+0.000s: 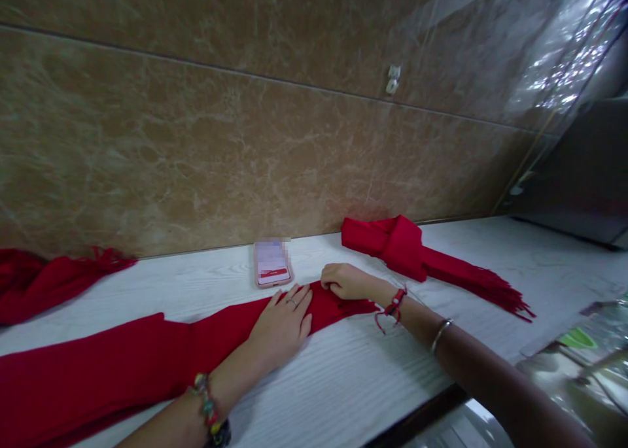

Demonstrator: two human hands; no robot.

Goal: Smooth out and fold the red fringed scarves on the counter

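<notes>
A long red scarf (142,353) runs from the left edge across the white tabletop, laid lengthwise and narrowing toward its right end. Pressed flat on it near that end is my left hand (282,324), fingers stretched out, with a ring on one. My right hand (347,282) has its fingers curled down on the scarf's upper edge close to the fringe. Its fingertips are partly hidden. Just behind my left hand lies a phone (273,263) with its screen lit. Farther right, a second red scarf (400,242) is folded into a knot-like shape with its fringed tail pointing right.
More red cloth (53,281) with a fringe lies at the far left against the brown marbled wall (196,147). A dark grey box-like object (579,173) stands at the right end of the table (353,382). Clear plastic and a green item (577,338) sit beyond the front edge.
</notes>
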